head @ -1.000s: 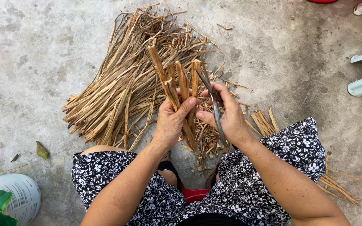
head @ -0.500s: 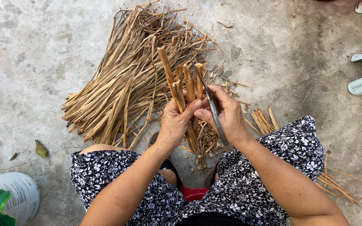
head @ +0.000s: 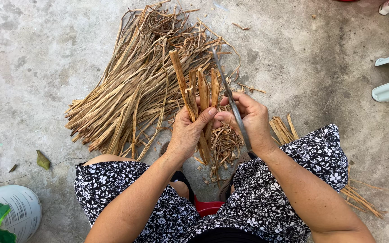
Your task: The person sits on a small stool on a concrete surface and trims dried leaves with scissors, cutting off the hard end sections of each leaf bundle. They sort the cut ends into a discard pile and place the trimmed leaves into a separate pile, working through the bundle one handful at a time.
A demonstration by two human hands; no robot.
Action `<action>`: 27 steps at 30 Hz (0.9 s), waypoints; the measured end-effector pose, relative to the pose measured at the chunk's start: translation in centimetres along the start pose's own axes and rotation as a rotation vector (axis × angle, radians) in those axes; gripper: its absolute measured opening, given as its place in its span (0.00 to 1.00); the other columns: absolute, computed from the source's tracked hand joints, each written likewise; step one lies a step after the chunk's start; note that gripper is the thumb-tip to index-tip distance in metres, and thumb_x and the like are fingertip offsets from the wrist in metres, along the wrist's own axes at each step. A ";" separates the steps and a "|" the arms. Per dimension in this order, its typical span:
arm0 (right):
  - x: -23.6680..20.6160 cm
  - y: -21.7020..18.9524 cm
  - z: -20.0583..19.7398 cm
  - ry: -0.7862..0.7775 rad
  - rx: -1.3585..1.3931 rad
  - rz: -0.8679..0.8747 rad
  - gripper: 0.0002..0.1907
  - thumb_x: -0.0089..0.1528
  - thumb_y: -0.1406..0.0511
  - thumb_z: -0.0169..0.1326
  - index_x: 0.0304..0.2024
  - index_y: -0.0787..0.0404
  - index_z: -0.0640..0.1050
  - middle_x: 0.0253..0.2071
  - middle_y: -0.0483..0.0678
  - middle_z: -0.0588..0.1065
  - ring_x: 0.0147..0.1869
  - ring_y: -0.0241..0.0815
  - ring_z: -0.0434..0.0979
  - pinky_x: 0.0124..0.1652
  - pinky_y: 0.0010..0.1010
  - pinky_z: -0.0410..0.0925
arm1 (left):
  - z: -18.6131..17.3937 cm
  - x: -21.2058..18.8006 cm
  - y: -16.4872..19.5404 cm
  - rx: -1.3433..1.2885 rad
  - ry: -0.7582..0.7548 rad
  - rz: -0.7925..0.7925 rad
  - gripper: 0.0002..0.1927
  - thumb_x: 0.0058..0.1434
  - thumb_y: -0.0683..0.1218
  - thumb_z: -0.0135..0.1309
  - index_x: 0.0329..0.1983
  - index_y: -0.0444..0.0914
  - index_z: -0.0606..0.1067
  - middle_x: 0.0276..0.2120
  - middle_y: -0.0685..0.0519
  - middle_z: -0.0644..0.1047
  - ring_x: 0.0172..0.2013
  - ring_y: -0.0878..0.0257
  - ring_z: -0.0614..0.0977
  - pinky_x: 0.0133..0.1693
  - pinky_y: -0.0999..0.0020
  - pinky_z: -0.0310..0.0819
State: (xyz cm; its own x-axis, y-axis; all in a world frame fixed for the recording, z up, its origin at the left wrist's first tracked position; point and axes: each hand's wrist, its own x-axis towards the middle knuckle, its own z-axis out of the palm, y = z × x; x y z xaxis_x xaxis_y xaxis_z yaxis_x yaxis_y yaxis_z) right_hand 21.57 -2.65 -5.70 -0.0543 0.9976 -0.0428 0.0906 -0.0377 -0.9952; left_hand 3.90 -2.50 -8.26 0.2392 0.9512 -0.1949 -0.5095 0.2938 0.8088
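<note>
Left hand clamped on a bundle of dried stalks, held upright just right of the strip pile. Right hand, touching the bundle, grips a thin knife, blade pointing away from the lap

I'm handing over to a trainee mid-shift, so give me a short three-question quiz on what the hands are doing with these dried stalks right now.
1. True or false: the left hand grips a small bunch of dried stalks held upright.
2. Which hand holds the thin metal blade? A) left B) right C) neither
3. Where does the large pile of dried strips lie: on the concrete floor ahead of the knees, or on the lap?

Key
1. True.
2. B, the right hand.
3. On the concrete floor, ahead of the knees and to the left.
</note>
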 end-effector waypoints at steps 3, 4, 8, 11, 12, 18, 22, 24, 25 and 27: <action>0.2 0.1 -0.2 0.076 -0.037 -0.044 0.18 0.60 0.67 0.66 0.51 0.61 0.77 0.28 0.41 0.74 0.26 0.30 0.72 0.25 0.21 0.66 | -0.3 0.1 -0.2 0.062 -0.018 0.005 0.14 0.70 0.46 0.55 0.53 0.32 0.73 0.40 0.51 0.81 0.36 0.66 0.84 0.40 0.70 0.83; 0.1 0.0 -0.2 0.094 -0.022 -0.116 0.18 0.61 0.67 0.66 0.52 0.61 0.76 0.29 0.40 0.74 0.29 0.29 0.73 0.28 0.20 0.67 | -0.3 0.1 -0.3 0.066 -0.020 0.013 0.15 0.70 0.46 0.55 0.55 0.33 0.73 0.40 0.51 0.81 0.36 0.66 0.84 0.40 0.71 0.83; -0.6 -0.3 -0.1 0.093 0.044 -0.333 0.21 0.67 0.68 0.63 0.59 0.58 0.70 0.39 0.41 0.75 0.41 0.28 0.75 0.41 0.19 0.70 | 0.2 0.4 -0.6 0.205 0.002 0.080 0.18 0.71 0.48 0.54 0.61 0.35 0.72 0.40 0.51 0.81 0.36 0.66 0.81 0.40 0.71 0.79; -1.0 -0.5 0.6 0.000 0.085 -0.374 0.24 0.65 0.70 0.63 0.59 0.57 0.68 0.43 0.42 0.76 0.44 0.29 0.77 0.45 0.21 0.74 | 0.9 0.3 -0.7 0.436 0.045 0.155 0.18 0.71 0.47 0.53 0.61 0.36 0.71 0.42 0.53 0.81 0.41 0.66 0.82 0.42 0.70 0.80; -1.0 -0.5 0.8 0.001 0.067 -0.368 0.25 0.63 0.70 0.64 0.58 0.57 0.67 0.42 0.42 0.76 0.43 0.29 0.76 0.43 0.21 0.73 | 1.2 0.2 -0.7 0.519 0.056 0.182 0.17 0.71 0.47 0.54 0.60 0.37 0.71 0.43 0.54 0.82 0.43 0.65 0.83 0.44 0.69 0.82; -0.4 -0.3 1.9 0.129 -0.160 -0.308 0.26 0.60 0.71 0.67 0.54 0.58 0.68 0.38 0.41 0.73 0.41 0.28 0.74 0.41 0.19 0.71 | 2.7 -0.8 -0.5 0.927 0.071 0.340 0.19 0.71 0.41 0.53 0.63 0.38 0.66 0.49 0.49 0.78 0.47 0.63 0.83 0.46 0.64 0.81; -0.3 -0.2 1.1 0.049 0.097 -0.238 0.22 0.63 0.73 0.61 0.56 0.58 0.69 0.44 0.40 0.73 0.48 0.29 0.75 0.49 0.21 0.73 | 2.6 -0.7 -0.2 0.568 -0.032 0.105 0.27 0.63 0.43 0.61 0.63 0.39 0.65 0.48 0.49 0.78 0.47 0.65 0.81 0.49 0.65 0.80; -0.2 -0.2 0.3 0.031 0.175 -0.215 0.22 0.64 0.74 0.60 0.57 0.58 0.69 0.45 0.39 0.73 0.50 0.29 0.75 0.51 0.22 0.73 | 2.1 -0.3 0.0 0.326 -0.151 0.150 0.32 0.61 0.43 0.64 0.65 0.38 0.63 0.55 0.51 0.76 0.53 0.67 0.79 0.54 0.66 0.78; -0.1 -0.3 -0.2 0.028 0.203 -0.195 0.22 0.64 0.74 0.60 0.58 0.58 0.70 0.44 0.39 0.73 0.49 0.29 0.74 0.50 0.22 0.72 | 1.7 -0.2 0.2 0.294 -0.152 0.135 0.31 0.62 0.44 0.64 0.65 0.38 0.64 0.54 0.53 0.76 0.52 0.67 0.80 0.54 0.67 0.78; 0.0 -0.4 -1.0 0.039 0.234 -0.175 0.22 0.64 0.74 0.60 0.59 0.58 0.70 0.44 0.38 0.72 0.47 0.29 0.73 0.49 0.22 0.71 | 1.0 -0.1 0.4 0.230 -0.156 0.103 0.30 0.63 0.45 0.64 0.65 0.36 0.66 0.52 0.55 0.77 0.50 0.69 0.80 0.53 0.69 0.79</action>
State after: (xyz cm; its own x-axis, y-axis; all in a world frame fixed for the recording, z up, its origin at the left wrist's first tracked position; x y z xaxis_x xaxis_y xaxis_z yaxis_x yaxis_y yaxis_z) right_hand 22.50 -2.55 -5.20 -0.0103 0.9914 0.1302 -0.1486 0.1273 -0.9807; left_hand 4.50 -2.59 -7.36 0.3293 0.9437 -0.0316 -0.3412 0.1502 0.9279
